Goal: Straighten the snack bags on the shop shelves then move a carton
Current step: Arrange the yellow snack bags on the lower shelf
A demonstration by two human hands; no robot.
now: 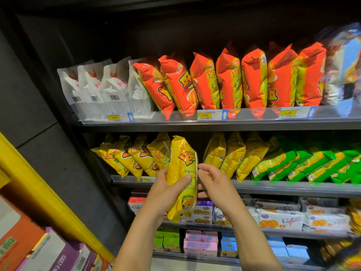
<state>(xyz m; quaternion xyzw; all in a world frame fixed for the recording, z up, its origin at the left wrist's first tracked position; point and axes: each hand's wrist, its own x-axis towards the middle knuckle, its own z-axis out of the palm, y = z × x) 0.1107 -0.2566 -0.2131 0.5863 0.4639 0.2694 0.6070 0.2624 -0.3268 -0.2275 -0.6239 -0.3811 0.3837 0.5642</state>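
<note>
Shelving (214, 125) is filling most of the frame, and the straightening is looking only partly done. Along the upper shelf the orange bags (228, 81) and white bags (93, 89) are standing in a fairly even row, all leaning the same way. On the middle shelf the green bags (304, 163) at centre right are lying in a tidy overlap, while the yellow bags (125, 157) at centre left are leaning unevenly, with a gap showing in the row just right of them. Cartons (48, 251) are sitting stacked at the lower left of the frame, apparently untouched, so that part is not yet begun. One yellow bag (182, 173) is being held upright off the shelf, in front of that gap. The left hand (166, 190) is wrapping its grip around the bag's lower half, thumb across the front. The right hand (213, 178) is curling its fingers right at the bag's right edge; whether that grip is pinching the bag, I cannot tell.
</note>
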